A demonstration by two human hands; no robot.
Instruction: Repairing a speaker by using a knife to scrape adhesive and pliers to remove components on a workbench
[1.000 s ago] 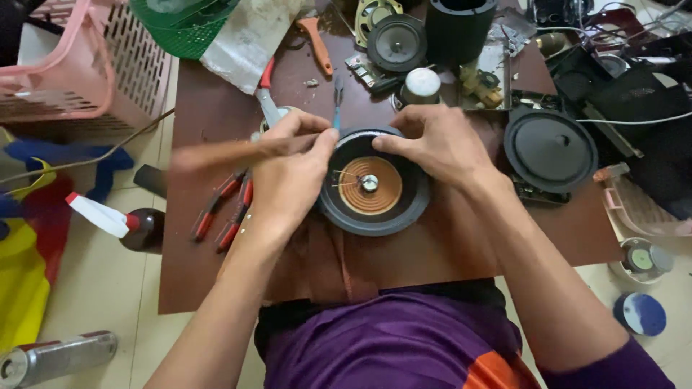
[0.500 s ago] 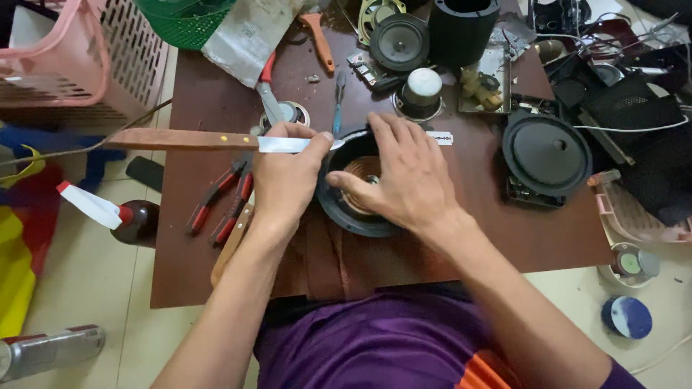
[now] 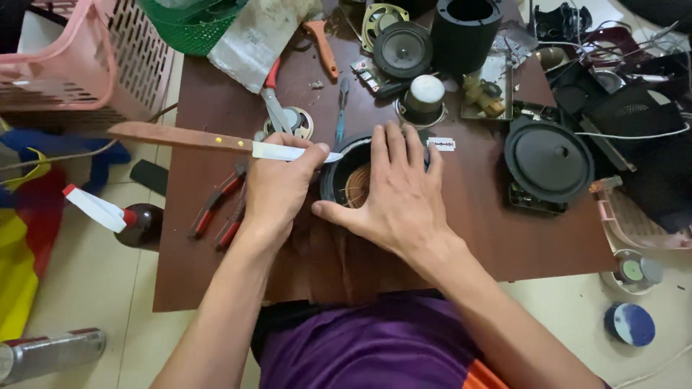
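Two-handed work, judged to be the cutting or prying stage on a round black speaker driver with a coppery ribbed centre [image 3: 352, 186]. Kept the driver flat on the dark brown wooden surface [image 3: 468, 238], near its front middle, just ahead of the purple-shirted torso. Pressed the right hand [image 3: 393, 194] down over the driver's right half, fingers spread and flat, thumb hooked along the near rim, clamped on nothing. Wrapped the left hand [image 3: 277, 191] tight around a long knife with a pale blade and a brown wooden handle [image 3: 209, 140], gripping low on the blade itself, handle jutting far out to the left. Brought the tip against the driver's upper left rim; could not tell whether under the edge or merely on it.

Judged the next move to call for a firm hold-down from the right hand and a shallow, controlled angle on the tip, given the smooth hard rim and the thin, fragile-looking centre.

Left nearby: red-handled pliers [image 3: 216, 198] just left of the wrist, red-handled scissors [image 3: 272, 101] further back, a small flat razor blade [image 3: 442, 145] beyond the fingertips, and a larger matte black speaker cone [image 3: 549, 160] well to the right.
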